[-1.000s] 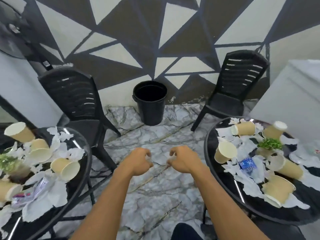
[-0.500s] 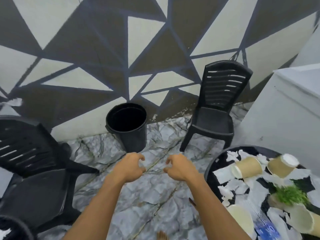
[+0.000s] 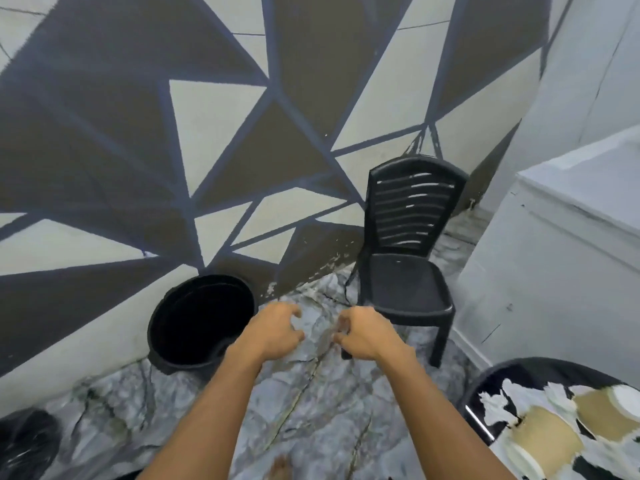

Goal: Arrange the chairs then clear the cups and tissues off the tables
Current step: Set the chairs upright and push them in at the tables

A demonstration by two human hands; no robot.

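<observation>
A black plastic chair [image 3: 407, 258] stands against the patterned wall, right of centre, its seat facing me. My left hand [image 3: 273, 329] and my right hand [image 3: 363, 332] are stretched out side by side over the marble floor, fingers loosely curled and holding nothing. The right hand is just short of the chair's front left leg. At the bottom right is the edge of a round black table [image 3: 485, 396] with tan paper cups [image 3: 547, 441] and white tissues [image 3: 498, 405] lying on it, blurred.
A black bucket [image 3: 201, 323] stands on the floor by the wall, left of my left hand. A white cabinet [image 3: 561, 271] fills the right side behind the chair. A dark object [image 3: 24, 441] shows at the bottom left corner.
The view has swung right and forward: the chair and bucket are closer, the left chair and left table have dropped out of sight. Both hands stay out in front, empty.
</observation>
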